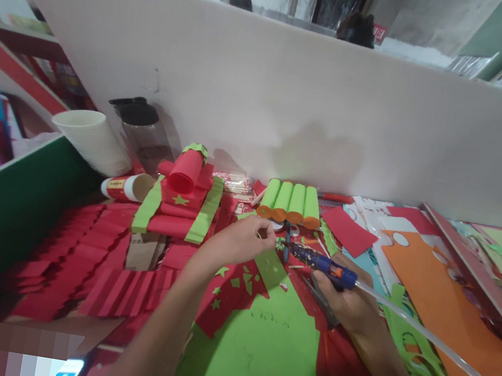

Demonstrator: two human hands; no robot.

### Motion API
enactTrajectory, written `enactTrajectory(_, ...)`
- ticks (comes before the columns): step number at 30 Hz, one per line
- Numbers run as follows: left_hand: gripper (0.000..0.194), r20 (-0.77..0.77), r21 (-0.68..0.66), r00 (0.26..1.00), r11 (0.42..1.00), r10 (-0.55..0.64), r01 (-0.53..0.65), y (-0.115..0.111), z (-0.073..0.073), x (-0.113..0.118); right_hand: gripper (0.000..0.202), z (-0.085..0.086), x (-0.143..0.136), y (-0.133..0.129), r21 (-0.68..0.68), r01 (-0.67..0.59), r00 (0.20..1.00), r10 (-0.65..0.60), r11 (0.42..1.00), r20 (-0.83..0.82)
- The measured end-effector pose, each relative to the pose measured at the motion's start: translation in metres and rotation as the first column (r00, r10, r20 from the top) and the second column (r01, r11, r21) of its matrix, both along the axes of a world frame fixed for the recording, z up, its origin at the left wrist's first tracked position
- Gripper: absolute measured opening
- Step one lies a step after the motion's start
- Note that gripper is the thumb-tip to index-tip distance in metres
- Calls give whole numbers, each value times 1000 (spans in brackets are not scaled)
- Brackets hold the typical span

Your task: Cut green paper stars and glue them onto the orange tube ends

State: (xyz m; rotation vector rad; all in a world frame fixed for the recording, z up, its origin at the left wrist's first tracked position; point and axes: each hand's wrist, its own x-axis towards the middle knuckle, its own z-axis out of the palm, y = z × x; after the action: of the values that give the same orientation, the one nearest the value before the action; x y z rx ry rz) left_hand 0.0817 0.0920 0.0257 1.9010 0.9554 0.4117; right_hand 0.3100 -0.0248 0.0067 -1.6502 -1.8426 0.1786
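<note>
My right hand (348, 299) holds a blue glue gun (324, 264) with a long clear glue stick (436, 341) running out of its back. The gun's nozzle points left at my left hand (252, 237), whose thumb and forefinger are pinched together; what they hold is too small to make out. Both hands are above a green paper sheet (253, 353). Small green stars and scraps (217, 303) lie on red paper beside my left forearm. Behind the hands stands a row of green rolls with orange ends (290, 202).
A red paper model with green strips (182, 193) stands left of centre. Folded red strips (73, 255), a paper cup (94, 138) and a bottle (143, 133) are further left. Orange sheets (444, 295) lie right. A white partition (266, 89) rises behind.
</note>
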Motion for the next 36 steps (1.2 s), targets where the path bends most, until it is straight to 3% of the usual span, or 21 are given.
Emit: enactTrajectory(36, 17, 11, 1, 999, 999, 38, -38, 1, 0, 1, 22, -6, 1, 2, -24, 23, 1000, -23, 999, -10)
